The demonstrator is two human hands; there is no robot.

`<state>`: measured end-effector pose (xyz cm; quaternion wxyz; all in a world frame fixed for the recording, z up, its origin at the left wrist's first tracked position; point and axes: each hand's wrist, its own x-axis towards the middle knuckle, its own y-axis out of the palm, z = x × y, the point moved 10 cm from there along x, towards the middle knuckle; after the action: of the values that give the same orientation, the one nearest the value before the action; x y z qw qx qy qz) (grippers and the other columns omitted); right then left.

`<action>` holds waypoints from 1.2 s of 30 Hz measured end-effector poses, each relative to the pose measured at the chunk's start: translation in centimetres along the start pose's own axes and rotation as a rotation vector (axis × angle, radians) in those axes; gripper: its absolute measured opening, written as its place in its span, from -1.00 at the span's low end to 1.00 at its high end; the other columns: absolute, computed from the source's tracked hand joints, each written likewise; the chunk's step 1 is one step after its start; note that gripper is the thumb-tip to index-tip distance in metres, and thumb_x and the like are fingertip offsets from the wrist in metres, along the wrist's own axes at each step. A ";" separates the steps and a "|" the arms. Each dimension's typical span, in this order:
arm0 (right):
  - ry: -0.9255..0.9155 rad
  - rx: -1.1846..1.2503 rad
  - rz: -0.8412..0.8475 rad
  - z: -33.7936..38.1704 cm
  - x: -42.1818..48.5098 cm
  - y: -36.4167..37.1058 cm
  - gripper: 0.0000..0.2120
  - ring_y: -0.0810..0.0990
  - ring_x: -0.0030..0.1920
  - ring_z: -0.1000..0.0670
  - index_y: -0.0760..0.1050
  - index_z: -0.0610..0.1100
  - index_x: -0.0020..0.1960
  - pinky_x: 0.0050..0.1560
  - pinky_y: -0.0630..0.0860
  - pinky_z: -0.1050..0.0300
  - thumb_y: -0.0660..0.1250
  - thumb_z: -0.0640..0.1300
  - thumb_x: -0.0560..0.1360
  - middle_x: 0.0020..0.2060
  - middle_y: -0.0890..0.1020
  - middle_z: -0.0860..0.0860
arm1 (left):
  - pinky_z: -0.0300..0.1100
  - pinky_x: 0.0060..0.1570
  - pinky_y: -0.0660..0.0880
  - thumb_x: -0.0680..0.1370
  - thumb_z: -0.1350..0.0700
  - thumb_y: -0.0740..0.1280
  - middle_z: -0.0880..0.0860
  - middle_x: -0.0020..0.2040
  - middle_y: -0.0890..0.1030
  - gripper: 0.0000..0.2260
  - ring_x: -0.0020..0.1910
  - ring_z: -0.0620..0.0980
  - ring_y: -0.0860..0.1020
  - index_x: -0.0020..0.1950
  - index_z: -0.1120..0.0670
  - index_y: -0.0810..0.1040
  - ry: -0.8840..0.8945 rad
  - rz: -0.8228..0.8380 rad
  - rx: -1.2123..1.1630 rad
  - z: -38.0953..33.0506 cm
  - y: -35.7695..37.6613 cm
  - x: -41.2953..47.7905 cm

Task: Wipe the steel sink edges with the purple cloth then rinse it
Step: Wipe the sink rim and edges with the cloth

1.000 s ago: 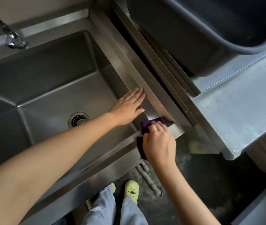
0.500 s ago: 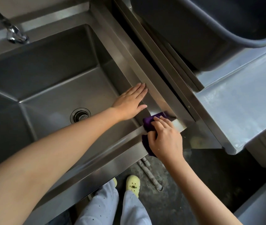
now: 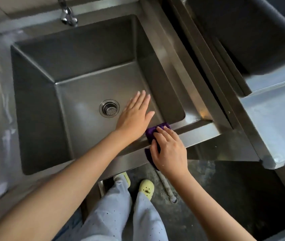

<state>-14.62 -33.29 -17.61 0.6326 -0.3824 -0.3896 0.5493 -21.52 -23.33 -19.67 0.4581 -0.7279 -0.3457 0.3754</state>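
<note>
A commercial kitchen's wash area — deep steel sink (image 3: 34, 105), steel worktable (image 3: 277, 129), big grey tub (image 3: 260, 40), bare concrete floor (image 3: 211, 197).

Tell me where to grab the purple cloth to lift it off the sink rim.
Pinch the purple cloth where it folds over the steel sink's front rim, coming from above. It is draped there under the right hand, one flap on the rim and one hanging down the front, so one pinch likely catches both layers.

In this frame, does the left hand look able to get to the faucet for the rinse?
Probably yes: the left hand is open and holds nothing, and only bare sink basin lies between it and the faucet at the back rim.
</note>
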 end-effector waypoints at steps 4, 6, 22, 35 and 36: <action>-0.054 -0.004 -0.028 1.7 -0.4 0.4 -0.79 0.59 0.09 -0.16 0.61 -0.21 -0.05 0.21 0.44 0.10 0.26 -0.16 0.41 0.01 0.67 -0.10 | -0.23 0.42 -0.38 0.56 -0.19 -0.23 0.01 0.53 -0.10 -0.40 0.50 -0.06 -0.18 0.54 0.08 -0.04 -0.177 -0.043 0.028 4.4 1.4 -11.9; -0.080 0.010 -0.013 2.7 -0.7 0.8 -0.79 0.59 0.11 -0.16 0.61 -0.21 -0.03 0.21 0.44 0.09 0.28 -0.16 0.41 0.03 0.67 -0.11 | -0.17 0.47 -0.21 0.60 -0.18 -0.20 0.09 0.52 0.10 -0.40 0.51 0.03 0.04 0.51 0.14 0.13 -0.248 -0.035 0.080 6.0 2.9 -16.9; -0.292 0.138 0.214 15.5 -3.7 6.7 -0.71 0.57 0.18 -0.08 0.62 -0.14 0.06 0.23 0.38 0.19 0.20 -0.08 0.46 0.08 0.66 -0.05 | -0.03 0.44 0.09 0.64 -0.10 -0.14 0.09 0.53 0.13 -0.48 0.52 0.00 0.06 0.52 0.15 0.11 -0.434 -0.195 0.090 12.5 4.8 -27.3; -0.205 -0.020 0.135 17.6 -5.6 7.5 -0.63 0.52 0.17 -0.23 0.56 -0.28 0.11 0.19 0.50 -0.08 0.11 -0.09 0.53 0.09 0.63 -0.19 | -0.01 0.46 0.06 0.64 -0.09 -0.14 0.08 0.54 0.08 -0.49 0.53 0.02 0.05 0.53 0.13 0.07 -0.473 -0.255 0.061 16.2 4.6 -31.2; -0.199 -0.052 0.134 18.4 -5.9 7.9 -0.64 0.53 0.15 -0.26 0.55 -0.31 0.10 0.20 0.48 -0.10 0.11 -0.11 0.53 0.08 0.63 -0.21 | -0.02 0.47 0.05 0.64 -0.09 -0.14 0.08 0.55 0.08 -0.49 0.53 0.02 0.04 0.53 0.12 0.06 -0.478 -0.257 0.063 16.6 4.6 -31.5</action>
<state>-35.12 -37.26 -17.83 0.5425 -0.3674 -0.4385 0.6152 -50.19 -44.86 -21.60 0.4298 -0.5539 -0.5218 0.4860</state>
